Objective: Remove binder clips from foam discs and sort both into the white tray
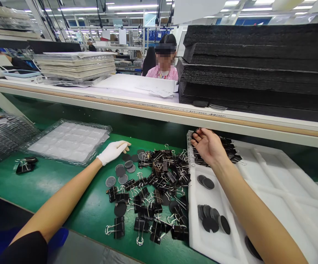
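My left hand [114, 151], in a white glove with bare fingertips, reaches over the green table beside loose round discs [120, 171], some black and some greyish. Its fingers are stretched out and nothing shows in them. My right hand [209, 146] is bare and at the far left corner of a white tray [230, 168]. Its fingers curl together around a small dark thing, too hidden to name. Black binder clips [232, 150] lie in the tray behind that hand. A large heap of binder clips [161, 176] with silver handles spreads between my hands, mixed with discs.
Several dark discs [210, 224] lie in the tray's near compartments. A clear plastic blister tray [71, 141] is at left, beside stacked trays [4, 135] and a few clips [26, 165]. A shelf [137, 106] crosses above, bearing black foam sheets [258, 66]. A person [163, 71] sits beyond.
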Demonstrator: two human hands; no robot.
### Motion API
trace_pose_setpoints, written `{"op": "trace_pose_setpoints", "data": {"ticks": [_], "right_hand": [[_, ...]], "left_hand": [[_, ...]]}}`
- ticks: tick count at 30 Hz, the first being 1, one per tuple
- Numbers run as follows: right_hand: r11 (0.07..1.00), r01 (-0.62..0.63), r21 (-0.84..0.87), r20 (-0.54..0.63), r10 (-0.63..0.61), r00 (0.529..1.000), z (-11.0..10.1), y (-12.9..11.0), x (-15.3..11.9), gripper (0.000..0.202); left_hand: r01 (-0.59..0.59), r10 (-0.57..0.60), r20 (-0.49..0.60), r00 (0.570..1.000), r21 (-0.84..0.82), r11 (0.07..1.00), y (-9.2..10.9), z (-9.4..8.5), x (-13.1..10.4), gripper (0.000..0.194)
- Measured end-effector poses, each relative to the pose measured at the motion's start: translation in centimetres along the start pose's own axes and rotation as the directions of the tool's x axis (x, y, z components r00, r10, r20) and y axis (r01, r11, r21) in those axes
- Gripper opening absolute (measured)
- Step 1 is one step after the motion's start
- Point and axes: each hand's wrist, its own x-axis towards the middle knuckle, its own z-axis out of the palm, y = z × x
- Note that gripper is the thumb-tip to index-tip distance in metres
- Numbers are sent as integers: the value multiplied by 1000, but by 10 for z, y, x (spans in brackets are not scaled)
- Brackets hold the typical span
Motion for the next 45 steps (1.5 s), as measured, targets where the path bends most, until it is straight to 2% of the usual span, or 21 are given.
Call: {"op": "trace_pose_setpoints", "data": {"ticks": [9,16,22,38,45], "right_hand": [[1000,1,-11,9,-1,1000,0,1,-1,41],[1000,24,-20,33,-24,999,-1,3,0,55],[997,52,-62,67,-48,997,0,4,-2,55],[999,32,-36,-5,-33,999,0,3,1,66],[1000,27,0,24,-27,999,-1,4,1,60]], "left_hand": [[-6,6,7,1000,-4,1000,-2,1,-1,52],[-5,6,12,1000,-7,1000,-6,0,1,51],[-9,9,15,1000,-10,1000,-7,1,1,51],[-4,4,13,1000,-13,1000,-2,0,-2,49],[-12,12,17,1000,-16,1000,-3,1,0,48]]}}
